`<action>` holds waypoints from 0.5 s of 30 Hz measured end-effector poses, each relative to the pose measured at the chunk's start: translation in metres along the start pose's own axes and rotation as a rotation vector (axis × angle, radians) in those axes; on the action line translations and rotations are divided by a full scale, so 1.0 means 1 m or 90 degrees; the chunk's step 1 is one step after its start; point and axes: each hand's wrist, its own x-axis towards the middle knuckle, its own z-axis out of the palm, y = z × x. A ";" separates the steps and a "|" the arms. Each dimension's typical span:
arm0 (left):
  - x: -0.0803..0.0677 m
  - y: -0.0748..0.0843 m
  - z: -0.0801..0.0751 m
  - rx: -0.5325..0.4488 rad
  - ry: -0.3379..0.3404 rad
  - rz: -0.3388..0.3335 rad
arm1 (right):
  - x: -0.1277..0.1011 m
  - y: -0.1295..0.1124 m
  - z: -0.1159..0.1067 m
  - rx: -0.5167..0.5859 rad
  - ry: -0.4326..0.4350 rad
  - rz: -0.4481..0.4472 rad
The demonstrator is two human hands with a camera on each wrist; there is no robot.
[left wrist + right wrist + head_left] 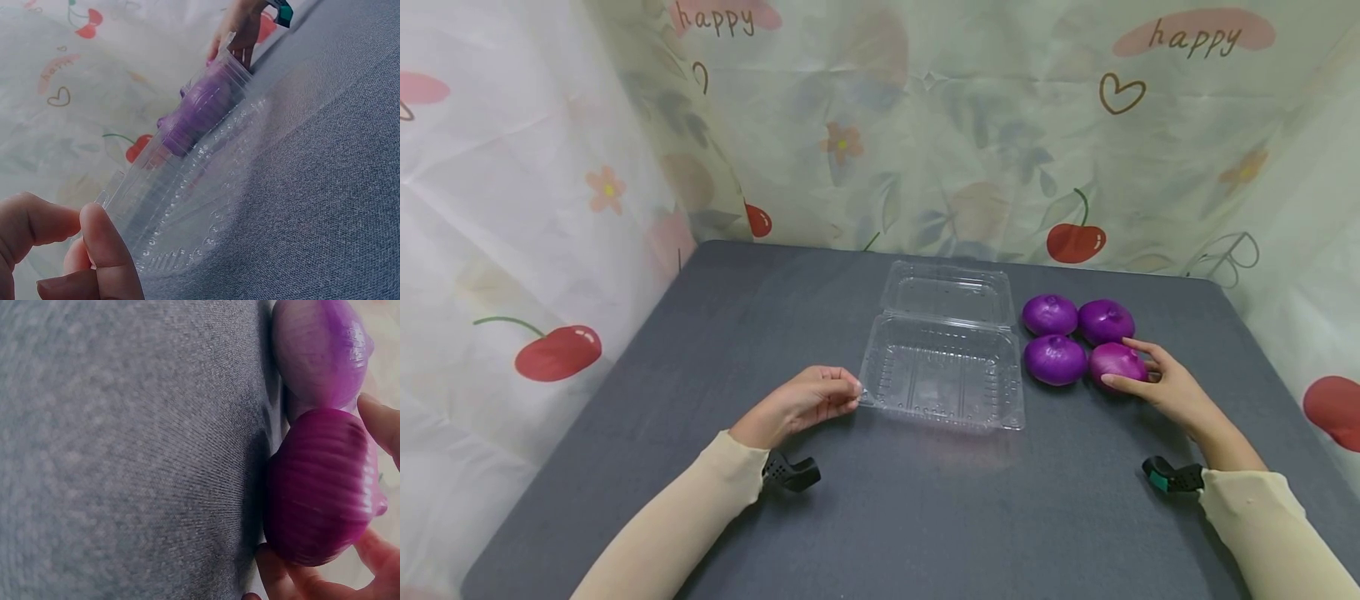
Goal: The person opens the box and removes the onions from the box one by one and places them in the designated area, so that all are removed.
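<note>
Head view shows the left hand [801, 402] pinching the near left corner of the open clear box [942, 369] on the grey table [715, 333], while the right hand [1165, 385] curls its fingers around the nearest right purple onion [1116, 363] of four beside the box.

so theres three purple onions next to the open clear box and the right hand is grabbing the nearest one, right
Not quite: the head view shows four purple onions, not three. They do sit beside the open clear box, and the right hand grips the nearest one.

left hand [56, 250] pinching clear box [187, 187] corner, purple onions [200, 112] behind
</note>
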 end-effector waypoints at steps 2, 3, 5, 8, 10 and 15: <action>0.000 0.000 0.000 -0.001 -0.001 0.000 | 0.001 0.001 0.000 -0.003 -0.001 0.006; 0.000 -0.001 0.000 -0.002 -0.001 0.000 | 0.002 0.001 0.000 -0.006 -0.002 0.010; 0.001 -0.001 0.000 -0.004 -0.003 0.000 | 0.002 0.002 0.000 -0.009 -0.004 0.015; 0.001 -0.001 -0.001 -0.007 -0.006 0.001 | 0.003 0.002 0.000 -0.009 -0.004 0.017; 0.001 -0.001 -0.001 -0.008 -0.007 0.001 | 0.003 0.002 0.000 -0.008 -0.002 0.013; 0.000 0.000 0.000 -0.002 -0.003 0.001 | 0.003 0.004 0.001 -0.011 0.005 0.008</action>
